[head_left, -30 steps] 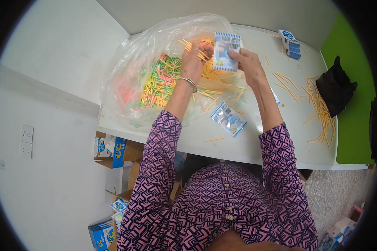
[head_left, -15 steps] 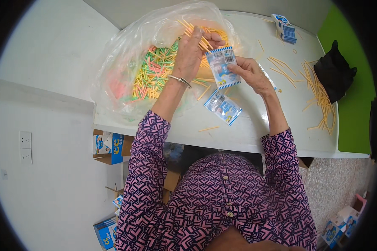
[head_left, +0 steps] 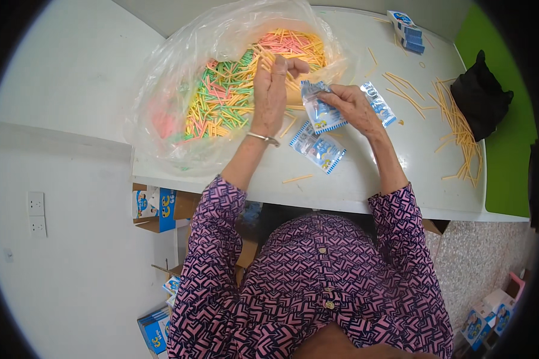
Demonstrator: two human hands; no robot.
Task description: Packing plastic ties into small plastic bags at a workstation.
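Note:
My left hand (head_left: pixel 270 99) is closed round several thin yellow candy-like sticks (head_left: pixel 265 55), which poke out past the thumb. Beside it, my right hand (head_left: pixel 354 107) pinches a blue-and-white packet (head_left: pixel 324 117) whose upper end looks crumpled. A gap separates the sticks from the packet. Just below lies another such packet (head_left: pixel 318 149) flat on the table, and a third packet (head_left: pixel 377 103) rests partly behind my right hand. Close by my left hand, a big clear plastic bag (head_left: pixel 153 78) spreads open, full of green, pink and yellow sticks (head_left: pixel 221 102).
Loose yellow sticks (head_left: pixel 455 128) lie in a heap at the right, against a black cloth or bag (head_left: pixel 480 99). A stack of blue-and-white packets (head_left: pixel 406 31) stands at the back right. A green panel (head_left: pixel 506 161) borders the white table (head_left: pixel 413 191). Below it are cartons (head_left: pixel 166 206).
My left hand has drawn back toward me with the sticks, away from the packet. The packet in my right hand has bent at its upper end, and the third packet shows more fully.

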